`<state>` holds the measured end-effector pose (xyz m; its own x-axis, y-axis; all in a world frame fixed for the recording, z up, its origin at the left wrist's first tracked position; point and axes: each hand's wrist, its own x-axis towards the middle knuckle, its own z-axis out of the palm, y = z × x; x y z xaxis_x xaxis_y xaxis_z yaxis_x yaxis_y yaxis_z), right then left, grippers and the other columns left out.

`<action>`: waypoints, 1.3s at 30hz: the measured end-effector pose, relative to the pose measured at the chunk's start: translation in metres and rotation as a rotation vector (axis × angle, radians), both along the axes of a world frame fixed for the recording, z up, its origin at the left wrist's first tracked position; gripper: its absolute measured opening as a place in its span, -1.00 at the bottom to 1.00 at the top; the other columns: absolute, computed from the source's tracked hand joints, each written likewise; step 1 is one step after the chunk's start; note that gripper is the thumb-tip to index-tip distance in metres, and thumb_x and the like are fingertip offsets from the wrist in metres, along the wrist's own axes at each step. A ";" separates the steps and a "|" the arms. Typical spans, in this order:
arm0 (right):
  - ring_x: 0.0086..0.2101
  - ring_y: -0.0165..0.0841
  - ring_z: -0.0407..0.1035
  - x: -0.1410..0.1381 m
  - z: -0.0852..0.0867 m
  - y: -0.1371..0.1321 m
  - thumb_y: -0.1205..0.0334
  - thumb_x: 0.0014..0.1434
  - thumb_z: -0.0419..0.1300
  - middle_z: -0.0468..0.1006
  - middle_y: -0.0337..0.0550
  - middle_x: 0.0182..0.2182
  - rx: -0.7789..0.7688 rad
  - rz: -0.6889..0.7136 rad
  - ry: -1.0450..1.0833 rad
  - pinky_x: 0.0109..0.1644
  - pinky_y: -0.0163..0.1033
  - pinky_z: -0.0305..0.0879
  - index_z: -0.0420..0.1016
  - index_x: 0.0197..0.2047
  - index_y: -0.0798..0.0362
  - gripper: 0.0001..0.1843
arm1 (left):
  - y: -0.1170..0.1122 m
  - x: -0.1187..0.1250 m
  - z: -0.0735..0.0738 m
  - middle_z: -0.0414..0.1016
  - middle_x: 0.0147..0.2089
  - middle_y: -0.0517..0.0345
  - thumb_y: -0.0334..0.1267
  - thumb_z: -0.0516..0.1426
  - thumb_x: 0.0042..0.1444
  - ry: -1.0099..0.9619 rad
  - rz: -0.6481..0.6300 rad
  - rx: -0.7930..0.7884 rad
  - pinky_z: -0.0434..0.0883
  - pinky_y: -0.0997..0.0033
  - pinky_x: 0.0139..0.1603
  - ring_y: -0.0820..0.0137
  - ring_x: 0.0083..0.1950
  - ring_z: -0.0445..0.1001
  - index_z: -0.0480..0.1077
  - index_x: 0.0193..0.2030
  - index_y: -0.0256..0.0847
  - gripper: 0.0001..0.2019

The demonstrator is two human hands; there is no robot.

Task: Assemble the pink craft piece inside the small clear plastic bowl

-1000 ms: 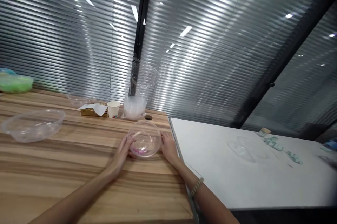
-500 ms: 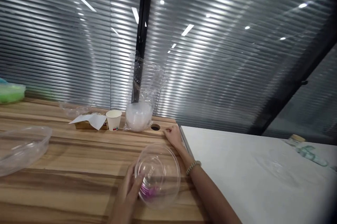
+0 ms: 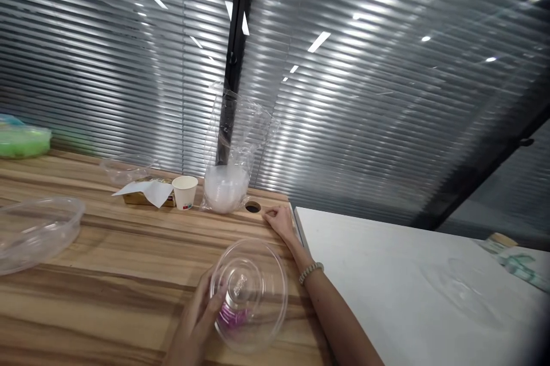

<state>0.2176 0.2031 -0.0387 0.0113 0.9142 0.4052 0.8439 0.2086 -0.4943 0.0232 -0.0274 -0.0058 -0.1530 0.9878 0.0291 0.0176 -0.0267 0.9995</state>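
My left hand point(image 3: 200, 311) is closed on the near-left rim of a clear plastic bowl point(image 3: 266, 303), thumb on the inside. The bowl is tilted so that its round base faces me. A small purple patch point(image 3: 232, 316) shows low in the bowl; I cannot tell whether it lies inside or behind the plastic. Farther off, my right hand point(image 3: 280, 220) rests at the table's right edge, just beside a round cable hole point(image 3: 252, 207). Its fingers are pinched together, and anything between them is too small to make out. A beaded bracelet point(image 3: 311, 272) circles that wrist.
Along the back stand a bag of stacked plastic bowls point(image 3: 226, 188), a paper cup point(image 3: 185, 192) and a brown box point(image 3: 136, 199) under white paper point(image 3: 148, 189). A large clear tub point(image 3: 55, 240) sits left. A white table point(image 3: 365, 286) adjoins on the right.
The bowl in my left hand has shifted slightly left and down in the view. My right hand has moved slightly left, towards the cable hole. The camera has turned a little.
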 end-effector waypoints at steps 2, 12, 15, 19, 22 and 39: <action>-0.23 -0.23 0.35 0.001 -0.003 0.002 0.20 0.01 0.22 0.55 -0.09 -0.37 0.015 0.012 0.008 -0.06 -0.20 0.15 0.62 -0.38 0.03 -0.84 | 0.002 0.000 -0.005 0.47 0.05 0.07 0.16 0.05 0.03 0.004 0.021 -0.014 0.29 0.18 0.17 0.06 0.19 0.30 0.32 0.12 -0.13 -0.41; -0.22 -0.23 0.32 0.004 -0.003 -0.007 0.19 0.06 0.19 0.53 -0.08 -0.36 0.138 0.031 0.080 -0.08 -0.17 0.17 0.54 -0.35 0.11 -0.83 | -0.002 0.004 -0.013 0.42 0.11 0.07 0.18 0.05 0.01 -0.022 -0.026 -0.019 0.26 0.23 0.21 0.09 0.23 0.26 0.33 0.11 -0.14 -0.40; -0.25 -0.25 0.33 0.009 0.002 -0.019 0.10 0.12 0.14 0.52 -0.09 -0.37 0.259 0.077 0.191 -0.10 -0.16 0.20 0.50 -0.34 0.11 -0.76 | -0.006 0.006 -0.013 0.42 0.11 0.08 0.18 0.06 0.01 -0.008 -0.033 -0.026 0.27 0.24 0.21 0.10 0.23 0.26 0.36 0.08 -0.13 -0.42; -0.26 -0.26 0.37 0.024 0.007 -0.042 0.05 0.15 0.11 0.54 -0.11 -0.36 0.326 0.130 0.318 -0.14 -0.15 0.27 0.48 -0.34 0.08 -0.73 | -0.002 0.003 -0.018 0.48 0.03 0.06 0.19 0.07 0.00 0.004 0.018 -0.045 0.35 0.24 0.12 0.09 0.14 0.37 0.37 0.05 -0.15 -0.42; -0.30 -0.30 0.40 0.035 0.011 -0.063 0.06 0.16 0.11 0.54 -0.11 -0.33 0.349 0.106 0.417 -0.22 -0.19 0.32 0.48 -0.29 0.08 -0.75 | 0.004 0.003 -0.019 0.49 0.02 0.04 0.21 0.06 -0.01 -0.002 0.051 -0.037 0.35 0.25 0.12 0.08 0.12 0.38 0.36 0.05 -0.15 -0.40; -0.27 -0.31 0.45 0.028 0.035 -0.180 0.53 0.12 0.17 0.61 -0.22 -0.27 0.789 0.466 0.086 -0.26 -0.15 0.46 0.43 0.01 -0.09 -0.56 | 0.009 0.019 0.000 0.40 0.13 0.03 0.08 0.11 0.02 -0.027 -0.105 0.021 0.14 0.18 0.27 0.07 0.27 0.18 0.34 0.08 -0.18 -0.47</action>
<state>0.2452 0.0229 -0.0033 -0.2296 0.2926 0.9283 0.5570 0.8217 -0.1212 0.0424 -0.0179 -0.0061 -0.0496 0.9977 0.0471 -0.0137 -0.0478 0.9988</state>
